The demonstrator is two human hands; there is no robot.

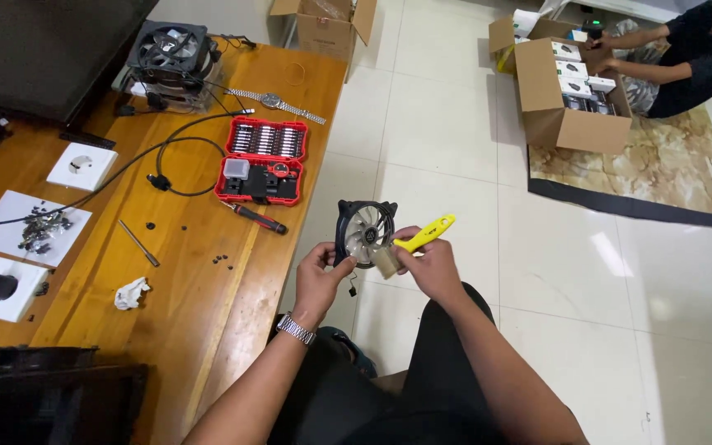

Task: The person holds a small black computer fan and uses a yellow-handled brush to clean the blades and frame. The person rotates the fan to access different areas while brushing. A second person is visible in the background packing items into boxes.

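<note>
My left hand [319, 276] grips the lower left edge of a black computer fan [364, 231] with pale translucent blades, holding it upright over my lap. My right hand [430, 265] holds a small brush with a yellow handle [426, 233]; its pale bristles [386, 262] touch the fan's lower right side. A short black cable [353, 287] hangs from the fan. A metal watch [296, 329] is on my left wrist.
The wooden table [199, 288] at left carries a red screwdriver bit set [262, 160], a red-handled screwdriver [257, 217], a cooler with fan [170, 53], loose screws, a crumpled tissue [131, 292] and cables. Another person sits by cardboard boxes [566, 91] on a mat at far right.
</note>
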